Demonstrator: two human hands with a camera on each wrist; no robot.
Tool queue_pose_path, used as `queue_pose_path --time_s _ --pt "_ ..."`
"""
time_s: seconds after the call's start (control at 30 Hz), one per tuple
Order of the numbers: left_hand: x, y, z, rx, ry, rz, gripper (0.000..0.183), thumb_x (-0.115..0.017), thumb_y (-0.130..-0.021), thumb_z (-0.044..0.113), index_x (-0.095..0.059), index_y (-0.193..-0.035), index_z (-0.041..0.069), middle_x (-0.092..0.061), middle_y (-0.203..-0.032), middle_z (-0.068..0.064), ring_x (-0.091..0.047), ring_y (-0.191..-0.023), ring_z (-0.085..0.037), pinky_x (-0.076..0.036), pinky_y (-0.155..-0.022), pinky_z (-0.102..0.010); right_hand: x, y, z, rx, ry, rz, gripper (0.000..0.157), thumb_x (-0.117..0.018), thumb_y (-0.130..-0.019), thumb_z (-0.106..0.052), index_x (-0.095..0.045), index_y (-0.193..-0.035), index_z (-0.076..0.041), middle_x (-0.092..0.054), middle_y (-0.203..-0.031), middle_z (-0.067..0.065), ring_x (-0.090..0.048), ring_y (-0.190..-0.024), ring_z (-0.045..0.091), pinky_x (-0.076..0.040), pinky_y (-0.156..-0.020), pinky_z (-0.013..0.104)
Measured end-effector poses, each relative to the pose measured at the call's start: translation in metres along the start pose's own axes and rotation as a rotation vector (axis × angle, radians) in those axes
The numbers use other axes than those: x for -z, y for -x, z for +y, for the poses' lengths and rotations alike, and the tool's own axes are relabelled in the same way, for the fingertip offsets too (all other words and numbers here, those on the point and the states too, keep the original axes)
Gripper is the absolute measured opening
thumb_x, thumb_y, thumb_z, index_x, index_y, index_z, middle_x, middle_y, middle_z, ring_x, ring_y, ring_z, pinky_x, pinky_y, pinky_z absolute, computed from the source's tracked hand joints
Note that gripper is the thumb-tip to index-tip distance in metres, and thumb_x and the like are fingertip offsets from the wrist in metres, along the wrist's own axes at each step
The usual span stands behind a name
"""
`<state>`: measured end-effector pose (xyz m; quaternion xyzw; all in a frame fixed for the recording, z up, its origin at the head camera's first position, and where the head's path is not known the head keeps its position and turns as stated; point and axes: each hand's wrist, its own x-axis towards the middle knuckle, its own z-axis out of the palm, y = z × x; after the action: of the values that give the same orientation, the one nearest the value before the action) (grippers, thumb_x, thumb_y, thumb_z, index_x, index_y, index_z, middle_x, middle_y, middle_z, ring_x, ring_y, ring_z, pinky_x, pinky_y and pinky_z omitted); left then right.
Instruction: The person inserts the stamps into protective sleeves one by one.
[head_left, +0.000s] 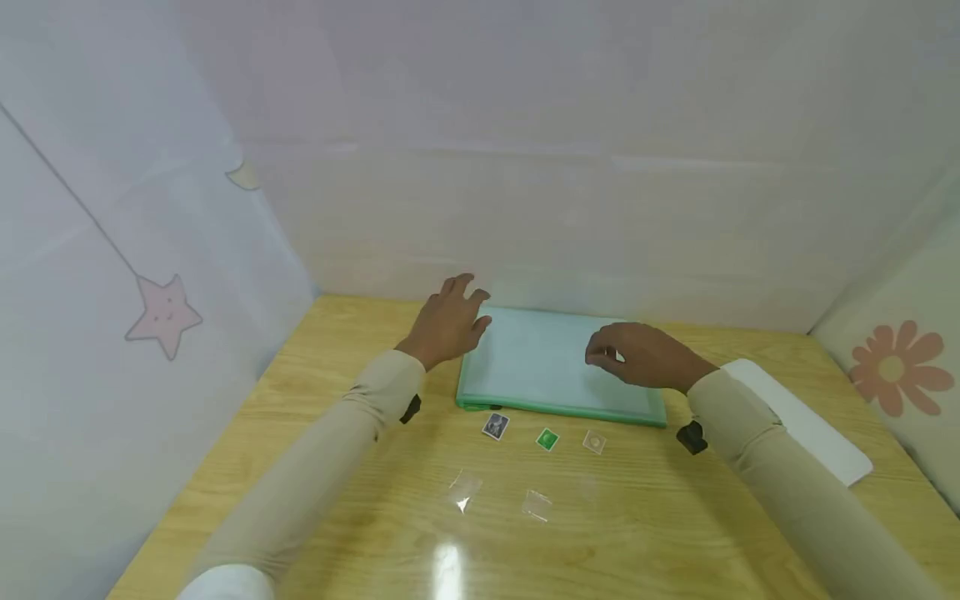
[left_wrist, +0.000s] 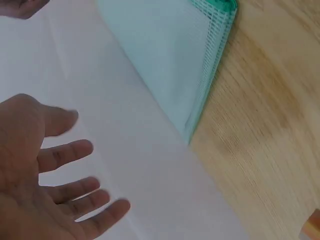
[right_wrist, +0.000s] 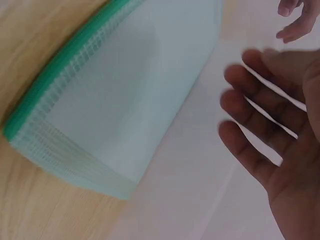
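Note:
A pale green mesh zip pouch [head_left: 551,358] with a darker green zip edge lies flat at the back of the table. My left hand [head_left: 448,323] hovers by its left edge, fingers spread and holding nothing. Over the pouch's right part is my right hand [head_left: 645,354]; its fingers are loosely bent, with nothing seen in them. In the right wrist view the thumb lies close to the index finger. Three small stamp-like squares lie in front of the pouch: a dark one [head_left: 496,426], a green one [head_left: 547,439] and a pale one [head_left: 595,442].
Two small clear plastic pieces, a left one [head_left: 465,490] and a right one [head_left: 537,504], lie nearer on the wooden table [head_left: 360,533]. A white flat slab [head_left: 806,425] sits under the right forearm. Pale printed sheets [head_left: 525,208] stand around the back and sides.

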<state>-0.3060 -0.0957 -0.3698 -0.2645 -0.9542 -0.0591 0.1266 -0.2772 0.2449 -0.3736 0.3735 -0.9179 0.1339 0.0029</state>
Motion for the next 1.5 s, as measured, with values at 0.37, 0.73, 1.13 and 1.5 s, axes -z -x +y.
queue_pose_path --time_s 0.37,0.73,1.13,1.5 --pt "0.013 0.028 0.067 -0.140 0.138 -0.135 0.016 -0.061 -0.103 0.021 -0.075 -0.105 0.014 -0.068 -0.097 0.003 -0.063 -0.084 -0.009 -0.053 -0.071 -0.026 -0.018 0.030 -0.005 0.015 -0.182 -0.249 0.013 -0.069 -0.098 -0.027 -0.070 -0.105 -0.038 -0.059 -0.092 -0.015 -0.055 -0.084 0.011 -0.047 -0.074 0.032" --pt "-0.006 0.066 0.156 -0.279 0.217 -0.283 0.013 -0.073 -0.095 0.034 -0.079 -0.092 0.022 -0.066 -0.083 0.015 -0.056 -0.069 0.003 -0.046 -0.054 -0.017 -0.048 0.042 0.000 0.092 -0.315 -0.256 0.026 -0.074 -0.091 -0.041 -0.068 -0.116 -0.034 -0.056 -0.105 -0.004 -0.047 -0.097 0.020 -0.041 -0.081 0.036" --pt "-0.030 0.081 0.196 -0.362 0.061 -0.312 0.018 -0.078 -0.087 0.041 -0.075 -0.089 0.024 -0.066 -0.090 0.010 -0.061 -0.075 -0.003 -0.051 -0.059 -0.019 -0.064 0.051 0.012 0.054 -0.371 -0.210 0.026 -0.074 -0.090 -0.043 -0.067 -0.114 -0.038 -0.055 -0.112 -0.006 -0.046 -0.106 0.017 -0.042 -0.090 0.043" --pt "-0.033 0.085 0.199 -0.438 0.048 -0.290 0.017 -0.075 -0.092 0.030 -0.074 -0.106 0.019 -0.066 -0.096 0.007 -0.059 -0.077 -0.003 -0.049 -0.062 -0.016 -0.065 0.053 0.010 0.095 -0.335 -0.170 0.018 -0.073 -0.092 -0.041 -0.067 -0.109 -0.040 -0.052 -0.109 -0.015 -0.045 -0.105 0.011 -0.043 -0.090 0.039"
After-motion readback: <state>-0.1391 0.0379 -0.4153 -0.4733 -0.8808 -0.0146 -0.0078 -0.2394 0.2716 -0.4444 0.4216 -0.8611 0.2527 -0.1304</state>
